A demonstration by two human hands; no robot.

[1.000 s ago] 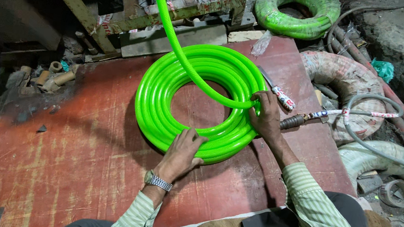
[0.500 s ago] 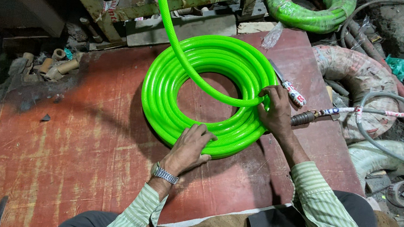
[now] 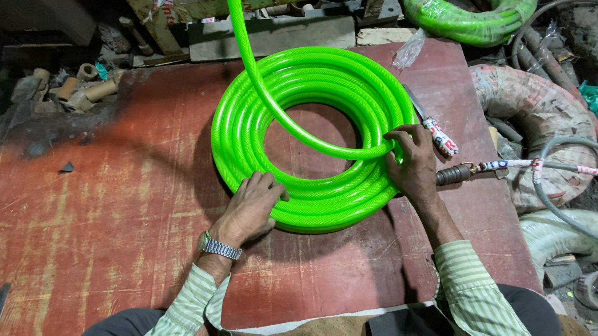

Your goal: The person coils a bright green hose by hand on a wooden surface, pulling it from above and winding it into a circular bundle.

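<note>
A bright green hose coil [image 3: 307,81] lies flat on a worn red board [image 3: 88,228]. One free length of the green hose [image 3: 241,45] runs from the top of the view down across the coil to its right side. My left hand [image 3: 251,207] rests flat on the coil's near edge, fingers spread; a metal watch sits on that wrist. My right hand [image 3: 409,160] grips the hose at the coil's right side, where the free length meets the loops.
A second green coil [image 3: 467,12] lies at the top right. A knife with a taped handle [image 3: 434,130] sits just right of the coil. Thick grey and white hoses [image 3: 576,173] pile up on the right. Small pipe fittings [image 3: 80,88] lie at the left.
The view has drifted slightly. My right hand has stayed on the coil's right side, and my left hand remains pressed on its near edge.
</note>
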